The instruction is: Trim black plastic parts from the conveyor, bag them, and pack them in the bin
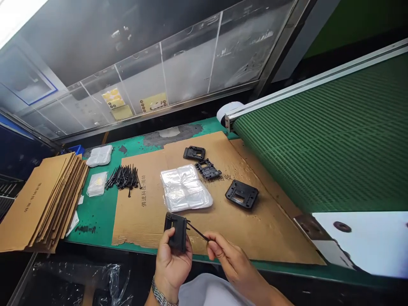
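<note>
My left hand (pixel 172 265) is closed around a black plastic housing (pixel 179 236) with a rectangular opening, thumb on its front face. Between the fingertips of my right hand (pixel 231 259) is the end of a thin black plastic stick (pixel 198 230). The stick's other end reaches the housing's right side; whether it is joined there I cannot tell. Just beyond my hands lies a stack of clear plastic bags (pixel 186 187). Further black plastic parts rest on the cardboard sheet (pixel 146 225): one at the right (pixel 241 194), one in the middle (pixel 208 169), one farther back (pixel 194 153).
A heap of thin black sticks (pixel 126 177) lies left of the bags. Folded cardboard (pixel 47 199) is stacked at the far left, near small clear packs (pixel 97 183). A green conveyor belt (pixel 334 136) slopes along the right. Clear plastic panels (pixel 188 59) stand behind the green table (pixel 98 216).
</note>
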A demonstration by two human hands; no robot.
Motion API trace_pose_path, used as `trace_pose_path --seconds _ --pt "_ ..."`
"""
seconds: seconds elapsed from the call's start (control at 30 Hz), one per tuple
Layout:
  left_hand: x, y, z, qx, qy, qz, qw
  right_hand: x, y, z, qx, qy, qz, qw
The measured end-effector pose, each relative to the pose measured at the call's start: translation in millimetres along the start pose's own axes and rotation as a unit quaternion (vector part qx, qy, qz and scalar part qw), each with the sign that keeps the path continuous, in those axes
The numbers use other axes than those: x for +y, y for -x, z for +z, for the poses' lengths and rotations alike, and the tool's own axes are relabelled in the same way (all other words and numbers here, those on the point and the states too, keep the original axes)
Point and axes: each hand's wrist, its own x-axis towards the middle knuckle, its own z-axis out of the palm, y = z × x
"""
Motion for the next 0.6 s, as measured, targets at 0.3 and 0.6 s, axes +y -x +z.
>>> trace_pose_path --seconds 0.3,0.6 --pt "7 6 -8.1 0.002 0.039 0.016 0.999 -18 -1 13 -0.100 -0.057 0.050 0.992" --pt "11 14 -10.4 0.033 0.056 0.026 0.998 -16 -4 20 -0.109 0.031 -0.026 0.993"
